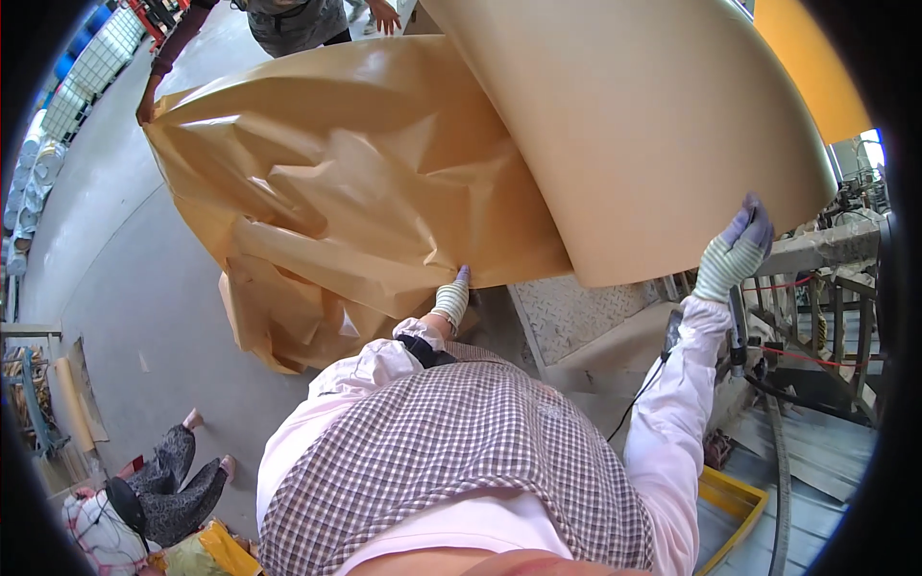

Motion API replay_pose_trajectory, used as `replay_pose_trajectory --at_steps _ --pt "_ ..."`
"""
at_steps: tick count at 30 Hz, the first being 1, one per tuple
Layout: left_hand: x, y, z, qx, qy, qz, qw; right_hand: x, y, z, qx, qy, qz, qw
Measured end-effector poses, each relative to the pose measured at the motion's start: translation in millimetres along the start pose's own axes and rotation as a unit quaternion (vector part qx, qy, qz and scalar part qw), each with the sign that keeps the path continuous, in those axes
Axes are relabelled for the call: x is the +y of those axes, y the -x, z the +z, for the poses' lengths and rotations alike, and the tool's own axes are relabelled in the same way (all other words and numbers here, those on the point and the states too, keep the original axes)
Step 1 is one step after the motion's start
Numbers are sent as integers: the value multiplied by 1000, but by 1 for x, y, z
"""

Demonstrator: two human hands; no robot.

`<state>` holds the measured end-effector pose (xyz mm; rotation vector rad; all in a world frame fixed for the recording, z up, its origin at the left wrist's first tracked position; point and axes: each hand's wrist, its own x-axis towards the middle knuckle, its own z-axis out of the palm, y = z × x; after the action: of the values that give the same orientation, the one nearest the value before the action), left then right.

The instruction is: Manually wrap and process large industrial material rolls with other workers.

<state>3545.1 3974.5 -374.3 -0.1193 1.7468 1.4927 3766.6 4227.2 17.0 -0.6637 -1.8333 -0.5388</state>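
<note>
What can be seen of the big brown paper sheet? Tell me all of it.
The brown paper sheet is large, tan and slightly glossy. Its left part is crumpled and sags toward the grey floor; its right part curves smoothly upward. The left hand and right hand, both gloved, hold its lower edge. Another person's hand grips the far left corner.

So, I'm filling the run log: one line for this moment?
left hand: under crumpled brown paper | right hand: gripping smooth sheet edge | co-worker's hand: far corner
</note>
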Motion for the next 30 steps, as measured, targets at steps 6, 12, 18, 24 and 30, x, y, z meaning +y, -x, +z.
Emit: replay_pose_trajectory --at_steps 6,12,18,24,30 --pt "9 15 -15 -46 74 -148 985 44 -21 4 -12 29 20 999" --pt "10 24 -15 0 99 -106 989 100 -44 24 -23 -22 102 994" --pt "23 51 -17 13 155 -79 985 205 -92 35 -79 25 142 986" --pt "45 77 -18 18 174 -35 984 346 -139 69 -122 17 147 981" --pt "46 85 -27 31 150 19 988 406 -147 99 -150 44 176 972"
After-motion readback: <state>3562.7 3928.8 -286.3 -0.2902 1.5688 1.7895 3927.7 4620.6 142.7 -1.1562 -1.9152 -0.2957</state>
